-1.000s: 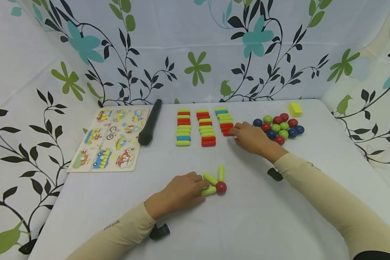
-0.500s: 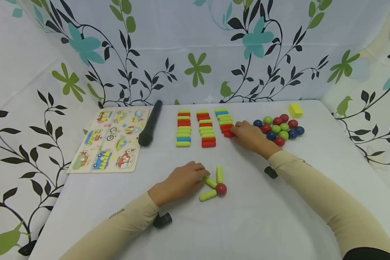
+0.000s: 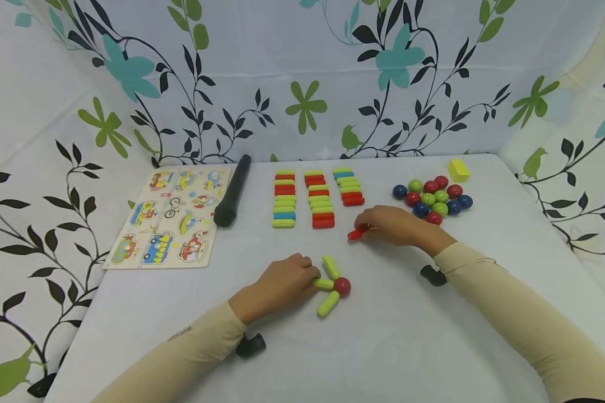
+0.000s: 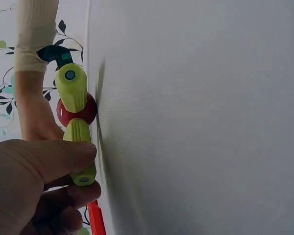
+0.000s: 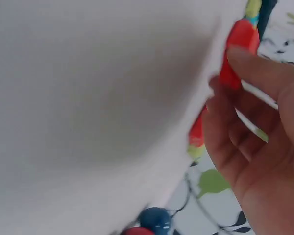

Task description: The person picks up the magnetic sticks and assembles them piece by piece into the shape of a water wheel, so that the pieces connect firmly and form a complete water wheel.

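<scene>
Above the red ball (image 3: 342,287), right of frame centre, we log: right hand (image 3: 392,225) pinches red stick (image 3: 355,234); left hand (image 3: 286,280) pinches green stick (image 3: 325,284).

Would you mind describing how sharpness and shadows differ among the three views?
Head: bright, mostly crisp, soft shadows beside the sleeves. Left wrist: dimmer, the pinched lime stick fairly clear, a narrow shadow on the table beside the red ball. Right wrist: blurred, the right hand and red stick soft-edged, a broad shadow across the table.
</scene>
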`<control>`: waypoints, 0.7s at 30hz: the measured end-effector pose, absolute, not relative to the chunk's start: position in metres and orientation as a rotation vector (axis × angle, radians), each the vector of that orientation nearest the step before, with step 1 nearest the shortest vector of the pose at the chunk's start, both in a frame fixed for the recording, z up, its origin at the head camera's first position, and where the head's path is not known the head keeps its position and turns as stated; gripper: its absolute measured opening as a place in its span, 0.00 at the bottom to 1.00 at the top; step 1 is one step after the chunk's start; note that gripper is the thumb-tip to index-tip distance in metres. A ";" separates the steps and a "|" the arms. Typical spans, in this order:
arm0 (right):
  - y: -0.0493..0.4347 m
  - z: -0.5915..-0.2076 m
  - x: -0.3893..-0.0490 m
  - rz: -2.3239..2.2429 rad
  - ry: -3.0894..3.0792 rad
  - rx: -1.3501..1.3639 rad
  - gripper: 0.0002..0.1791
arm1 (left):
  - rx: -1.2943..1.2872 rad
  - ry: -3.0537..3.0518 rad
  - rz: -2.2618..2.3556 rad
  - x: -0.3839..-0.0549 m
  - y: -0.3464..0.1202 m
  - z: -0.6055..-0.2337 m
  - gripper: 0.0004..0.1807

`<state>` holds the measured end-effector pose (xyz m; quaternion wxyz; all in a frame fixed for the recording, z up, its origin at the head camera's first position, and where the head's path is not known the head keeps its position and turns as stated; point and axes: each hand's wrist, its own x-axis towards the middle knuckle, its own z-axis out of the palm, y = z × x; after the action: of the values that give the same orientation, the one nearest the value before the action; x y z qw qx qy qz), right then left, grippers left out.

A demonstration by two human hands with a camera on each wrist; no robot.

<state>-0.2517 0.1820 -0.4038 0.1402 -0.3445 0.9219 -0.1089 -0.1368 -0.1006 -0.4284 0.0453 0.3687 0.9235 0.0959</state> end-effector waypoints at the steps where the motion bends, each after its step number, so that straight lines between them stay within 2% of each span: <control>1: 0.183 -0.402 -0.246 -0.312 2.624 -1.041 0.16 | 1.125 2.830 0.294 -0.135 -0.101 -0.427 0.11; 9: 0.168 -0.391 -0.212 -0.227 2.449 -1.327 0.15 | 1.125 2.854 0.322 -0.130 -0.103 -0.427 0.11; 21: 0.157 -0.388 -0.202 -0.171 2.467 -1.441 0.16 | 1.126 2.833 0.326 -0.128 -0.103 -0.424 0.09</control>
<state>-0.2022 0.1572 -0.3881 0.1395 -0.4986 0.8535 -0.0593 -0.1280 -0.1033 -0.4239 0.0380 0.3670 0.9233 0.1062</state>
